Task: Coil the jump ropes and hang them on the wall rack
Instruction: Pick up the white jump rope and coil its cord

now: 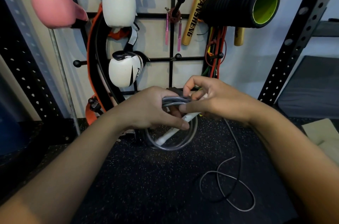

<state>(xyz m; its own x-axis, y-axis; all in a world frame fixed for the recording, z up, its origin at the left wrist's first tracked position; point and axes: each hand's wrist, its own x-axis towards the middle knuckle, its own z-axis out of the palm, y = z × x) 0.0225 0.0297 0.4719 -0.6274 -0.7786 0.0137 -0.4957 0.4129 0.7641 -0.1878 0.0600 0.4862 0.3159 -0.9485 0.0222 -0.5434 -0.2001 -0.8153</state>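
- The word "QUANSHENG" is running in black letters down a gold stick (197, 12) that is hanging on the wall rack (172, 44); a second gold stick (240, 34) is hanging to its right, its writing unreadable.
- A black mark is showing on the lower white boxing glove (124, 70), but it cannot be read.
- The left hand (156, 110) is curling round a bundle of grey loops of the jump rope (174, 101), gripping them from the left, with the thumb reaching down onto the white handle (176, 128).
- The right hand (216, 97) is pinching the same bundle from the right, forefinger on top and thumb beneath, so both hands are touching the coil between them.
- The coil is hanging below the hands as a round loop (172, 143), just above the speckled black floor (146, 178), in front of the rack's bottom edge.
- The white handle is lying on a slant, its long axis running from upper right by the right thumb to lower left inside the loop.
- The loose end of rope (236, 187) is trailing from under the right wrist down to the floor, curling into open loops toward the lower right.
- A pink-handled jump rope (173, 27) is already hanging on a rack peg, handles pointing straight down.
- A pink boxing glove (53, 7), a white boxing glove (119, 3) and a black foam roller (242, 5) are sitting along the rack's upper part.
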